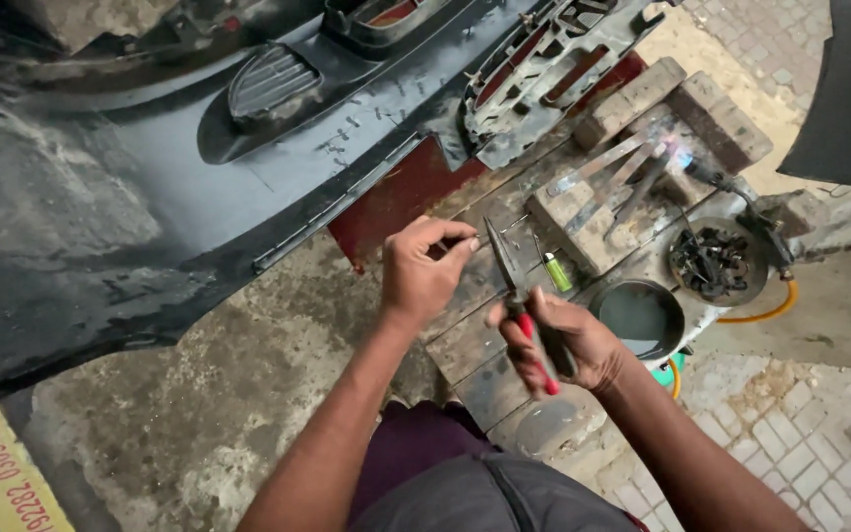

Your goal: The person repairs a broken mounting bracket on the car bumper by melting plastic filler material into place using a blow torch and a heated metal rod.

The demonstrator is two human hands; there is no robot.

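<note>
A pair of long-nosed pliers with red and black handles sits in the right hand, its thin jaws pointing up and away over the bench. The right grip is wrapped tight around both handles. Just left of the plier tips, the left hand pinches a small thin metal piece between thumb and fingertips; that grip is narrow and closed on the piece, which is too small to make out further. The two hands are near each other but not touching.

The bench is made of worn, stained planks. On it, just beyond the pliers, lies a small green lighter. To the right stand a dark round pan and, past it, a round tin of dark metal scraps. Farther back, flat metal rods rest on bricks, their tips in the flame of a gas torch with an orange hose.

A large black car bumper fills the left and top of the view, its grille reaching over the bench's far end. Paving stones cover the ground at lower right.
</note>
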